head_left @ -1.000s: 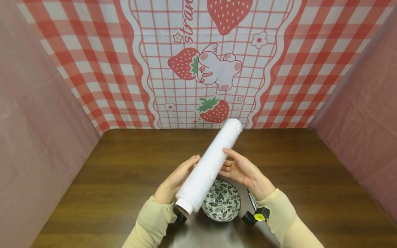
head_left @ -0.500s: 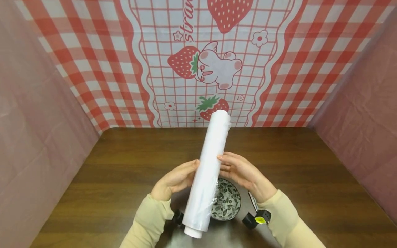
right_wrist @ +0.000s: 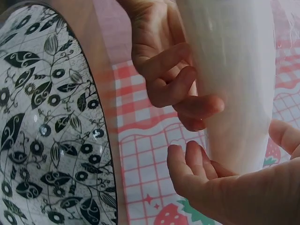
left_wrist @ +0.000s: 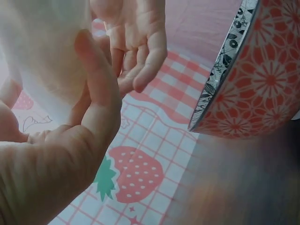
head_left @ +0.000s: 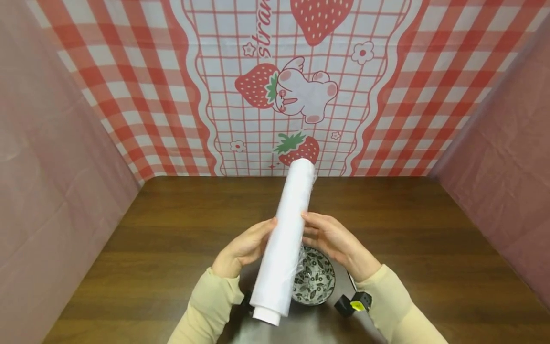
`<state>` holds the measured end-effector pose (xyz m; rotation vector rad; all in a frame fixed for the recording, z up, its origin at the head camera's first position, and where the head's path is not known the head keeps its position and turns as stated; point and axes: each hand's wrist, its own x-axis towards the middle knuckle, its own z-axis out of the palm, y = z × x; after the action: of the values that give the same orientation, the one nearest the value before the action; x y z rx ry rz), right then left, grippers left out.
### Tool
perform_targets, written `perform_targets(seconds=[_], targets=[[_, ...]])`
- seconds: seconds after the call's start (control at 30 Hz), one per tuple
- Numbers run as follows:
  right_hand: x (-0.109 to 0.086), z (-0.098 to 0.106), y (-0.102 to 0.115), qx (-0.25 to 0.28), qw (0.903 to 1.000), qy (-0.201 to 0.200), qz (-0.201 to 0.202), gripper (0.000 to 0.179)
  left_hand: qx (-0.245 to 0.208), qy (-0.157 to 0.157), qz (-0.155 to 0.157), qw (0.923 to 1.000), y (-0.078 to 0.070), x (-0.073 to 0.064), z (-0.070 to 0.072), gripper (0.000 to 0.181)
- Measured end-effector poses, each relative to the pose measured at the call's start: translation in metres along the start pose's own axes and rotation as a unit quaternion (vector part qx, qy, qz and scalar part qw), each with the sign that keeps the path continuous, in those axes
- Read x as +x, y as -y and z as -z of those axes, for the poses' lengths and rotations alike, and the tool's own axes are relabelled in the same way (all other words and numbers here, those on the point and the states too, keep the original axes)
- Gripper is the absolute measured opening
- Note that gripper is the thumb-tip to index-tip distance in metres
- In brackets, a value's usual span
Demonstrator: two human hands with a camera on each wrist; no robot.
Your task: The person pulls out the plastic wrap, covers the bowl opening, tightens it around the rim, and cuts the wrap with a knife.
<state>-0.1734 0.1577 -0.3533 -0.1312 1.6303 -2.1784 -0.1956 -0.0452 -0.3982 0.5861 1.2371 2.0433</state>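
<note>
A long white roll of plastic wrap [head_left: 281,253] is held up at a slant in the head view, its far end leaning right and its core showing at the near end. My left hand [head_left: 242,248] grips its left side, the thumb lying along the film. From the right, my right hand [head_left: 337,239] holds it with the thumb on top and the other fingers underneath. Crinkled film shows along the roll's right side. Partly covered by the roll, a bowl [head_left: 317,282] with a dark leaf pattern inside stands below; its outside [left_wrist: 262,84] is red with white flowers.
The brown wooden table [head_left: 172,239] runs back to a red-and-white strawberry cloth [head_left: 163,95]. Pink cloth walls [head_left: 494,143] close off both sides. Under the bowl lies a grey surface [head_left: 296,329]. A thin pale-edged object [head_left: 352,281] is mostly hidden by the right wrist.
The roll has turned in my hands: its far end swung left and its near end came closer and slightly right. Over the last half second it shifted only a little.
</note>
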Motion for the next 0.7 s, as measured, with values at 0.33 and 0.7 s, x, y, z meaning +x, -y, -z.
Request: perform_targets(seconds=[0.33, 0.7], targets=[[-0.005, -0.005, 0.004, -0.062, 0.9929, -0.100, 0.018, 0.027, 0.054, -0.057, -0.012, 0.9968, -0.002, 0.000, -0.006, 0.027], [-0.012, -0.001, 0.005, -0.100, 0.9937, -0.050, -0.010, 0.019, 0.106, -0.107, -0.016, 0.9884, -0.005, 0.005, -0.013, 0.019]])
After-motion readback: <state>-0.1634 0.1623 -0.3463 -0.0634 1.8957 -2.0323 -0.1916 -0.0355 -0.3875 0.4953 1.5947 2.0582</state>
